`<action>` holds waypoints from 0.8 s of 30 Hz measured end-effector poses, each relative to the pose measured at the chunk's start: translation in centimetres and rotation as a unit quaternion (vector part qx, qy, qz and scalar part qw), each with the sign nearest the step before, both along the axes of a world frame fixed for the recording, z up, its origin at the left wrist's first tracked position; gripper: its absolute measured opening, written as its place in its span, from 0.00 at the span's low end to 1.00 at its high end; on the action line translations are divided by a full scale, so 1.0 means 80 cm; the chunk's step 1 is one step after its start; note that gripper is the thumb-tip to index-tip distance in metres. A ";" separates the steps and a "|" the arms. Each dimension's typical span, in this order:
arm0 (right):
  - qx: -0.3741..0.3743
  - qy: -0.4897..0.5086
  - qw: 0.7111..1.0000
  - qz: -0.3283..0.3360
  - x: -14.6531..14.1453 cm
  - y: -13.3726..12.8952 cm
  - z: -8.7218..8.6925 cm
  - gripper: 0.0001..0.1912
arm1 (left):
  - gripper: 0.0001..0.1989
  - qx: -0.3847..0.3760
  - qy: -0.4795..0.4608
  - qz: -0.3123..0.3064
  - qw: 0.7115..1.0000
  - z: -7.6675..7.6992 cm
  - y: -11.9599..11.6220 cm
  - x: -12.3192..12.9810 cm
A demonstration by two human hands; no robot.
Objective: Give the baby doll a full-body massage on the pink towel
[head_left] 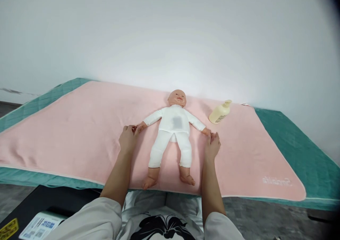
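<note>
A baby doll [174,126] with a white cloth body lies on its back on a pink mat [79,133], its arms spread out to both sides. My left hand [129,138] has its fingers closed round the doll's hand on the left. On the other side, my right hand [213,146] pinches the doll's hand at the right. The doll's bare feet point toward me. A pale yellow pump bottle [220,113] stands on the mat beyond my right hand, apart from it.
The mat covers most of a green quilted pad [297,140]. A white wall [170,34] rises behind it. Below the near edge at left is a black surface [61,197] with a white labelled item [41,226] on it.
</note>
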State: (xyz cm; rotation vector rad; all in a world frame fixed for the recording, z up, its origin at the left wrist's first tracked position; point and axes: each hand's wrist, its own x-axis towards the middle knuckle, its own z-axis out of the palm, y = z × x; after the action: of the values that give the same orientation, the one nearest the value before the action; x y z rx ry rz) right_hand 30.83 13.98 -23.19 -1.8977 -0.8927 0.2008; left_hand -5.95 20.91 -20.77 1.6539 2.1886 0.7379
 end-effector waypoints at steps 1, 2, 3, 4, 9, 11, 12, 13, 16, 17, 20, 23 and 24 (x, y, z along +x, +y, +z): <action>-0.021 -0.007 1.000 -0.013 0.000 0.001 0.001 0.35 | 0.20 0.000 -0.002 -0.001 1.000 -0.001 0.001 -0.001; -0.039 -0.010 0.999 -0.024 0.000 0.003 0.002 0.36 | 0.20 0.002 -0.006 0.000 1.000 -0.001 0.001 -0.002; -0.053 -0.012 0.998 -0.030 0.000 0.004 0.003 0.36 | 0.19 0.003 -0.012 0.001 1.000 -0.001 0.002 -0.002; -0.056 -0.010 0.998 -0.031 0.000 0.004 0.003 0.35 | 0.19 0.004 -0.018 0.002 1.000 0.000 0.002 -0.002; 0.030 0.077 0.997 0.002 -0.001 0.002 -0.001 0.33 | 0.18 0.004 -0.062 0.013 0.998 0.005 0.002 -0.003; 0.070 0.114 0.991 0.011 -0.002 0.002 -0.003 0.33 | 0.18 0.002 -0.074 0.011 0.997 0.006 0.001 -0.004; 0.085 0.128 0.988 0.010 -0.002 0.003 -0.003 0.33 | 0.17 0.000 -0.077 0.010 0.997 0.007 0.001 -0.004; 0.097 0.141 0.985 0.008 -0.003 0.004 -0.003 0.33 | 0.17 -0.002 -0.080 0.009 0.997 0.007 0.001 -0.005; 0.128 0.169 0.977 -0.002 -0.005 0.007 0.001 0.32 | 0.13 -0.011 -0.091 0.007 0.996 0.006 0.002 -0.008; 0.137 0.174 0.975 -0.005 -0.005 0.008 0.003 0.31 | 0.13 -0.014 -0.096 0.007 0.995 0.005 0.003 -0.009; 0.165 0.196 0.966 -0.018 -0.007 0.012 0.009 0.27 | 0.13 -0.008 -0.113 0.011 0.994 0.003 0.005 -0.011; 0.179 0.224 0.957 -0.040 -0.004 0.021 0.012 0.25 | 0.11 0.015 -0.153 0.014 0.988 0.004 0.011 -0.013; 0.183 0.230 0.955 -0.045 -0.002 0.026 0.011 0.25 | 0.10 0.027 -0.169 0.017 0.985 0.004 0.015 -0.014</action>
State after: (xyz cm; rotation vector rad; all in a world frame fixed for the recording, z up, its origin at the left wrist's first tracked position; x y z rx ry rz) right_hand 30.68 16.06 -22.27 -1.4549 -0.4851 0.3764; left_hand -7.09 22.11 -20.42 1.3967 1.9746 1.0130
